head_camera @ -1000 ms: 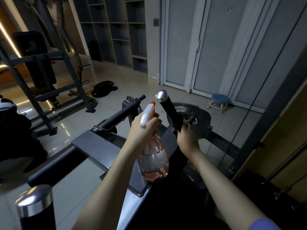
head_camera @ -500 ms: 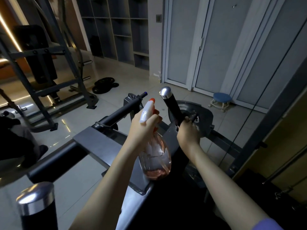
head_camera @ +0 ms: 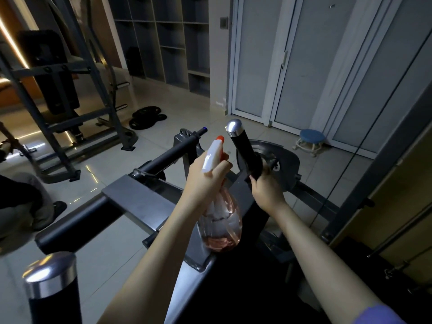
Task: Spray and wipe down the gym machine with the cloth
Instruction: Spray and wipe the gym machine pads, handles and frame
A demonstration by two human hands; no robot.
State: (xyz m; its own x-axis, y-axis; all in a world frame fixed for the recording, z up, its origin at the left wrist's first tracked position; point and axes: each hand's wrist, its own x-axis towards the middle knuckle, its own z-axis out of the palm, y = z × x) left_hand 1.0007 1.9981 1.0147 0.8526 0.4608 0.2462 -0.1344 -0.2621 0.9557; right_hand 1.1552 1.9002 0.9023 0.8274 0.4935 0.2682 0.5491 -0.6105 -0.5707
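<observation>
Pink-tinted clear plastic spray bottle (head_camera: 219, 220) with a white head and orange tip sits at frame centre, held at the neck by the left hand (head_camera: 207, 183), fingers curled round it. Just right of it, the right hand (head_camera: 266, 191) is wrapped round the base of the black, chrome-capped handle (head_camera: 245, 150) of the gym machine (head_camera: 140, 199). Both grips match the frame half a second ago, nozzle as near the handle; second capped handle (head_camera: 51, 284) lower left, weight plates (head_camera: 147, 116) on the floor upper left, blue stool (head_camera: 312, 137) right of centre.
</observation>
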